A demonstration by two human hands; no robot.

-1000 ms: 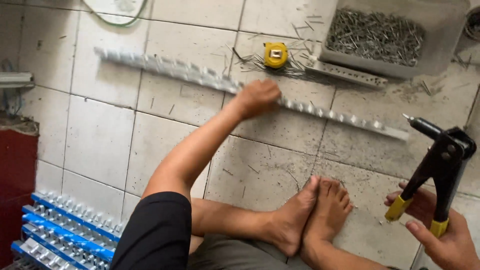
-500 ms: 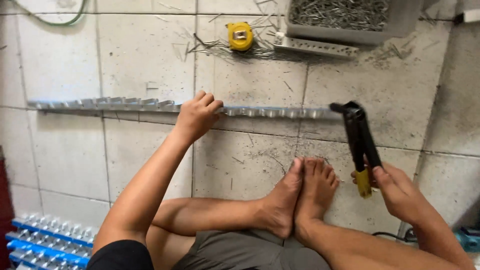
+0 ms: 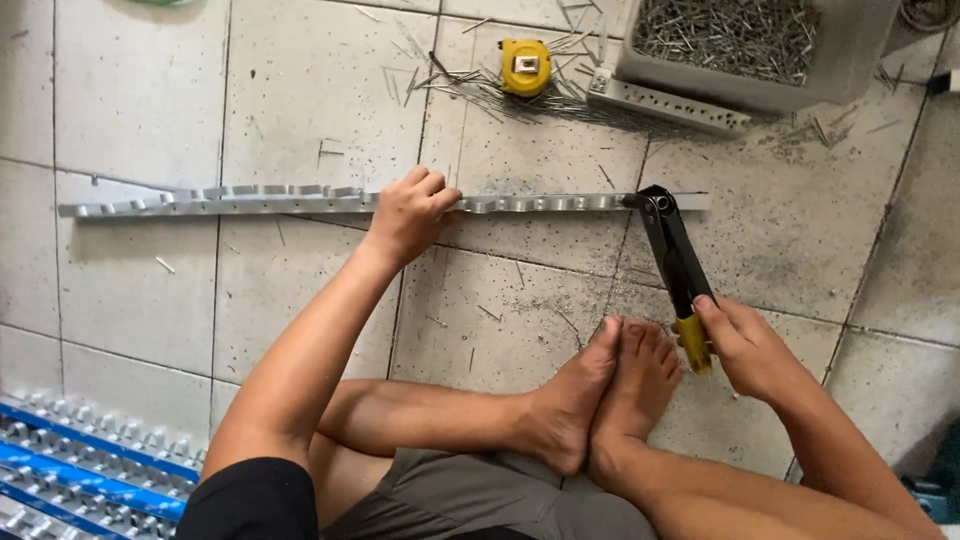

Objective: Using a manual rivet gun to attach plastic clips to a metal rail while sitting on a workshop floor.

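Observation:
A long notched metal strip (image 3: 250, 198) lies across the tiled floor. My left hand (image 3: 408, 212) presses down on its middle, fingers curled over the strip. My right hand (image 3: 748, 345) grips the yellow-tipped handles of a black hand riveter (image 3: 672, 255). The riveter's nose rests on the strip near its right end. I sit cross-legged, and my bare feet (image 3: 610, 390) lie just below the strip, between my two arms.
A yellow tape measure (image 3: 526, 66) sits among scattered rivet pins at the top. A grey bin of rivets (image 3: 740, 45) stands top right, a short perforated strip (image 3: 668, 105) before it. Blue-and-silver finished strips (image 3: 80, 465) are stacked bottom left.
The strip now lies level across the floor instead of slanting. My right hand has brought the riveter down from mid-air onto the strip's right end. My left hand stays on the strip.

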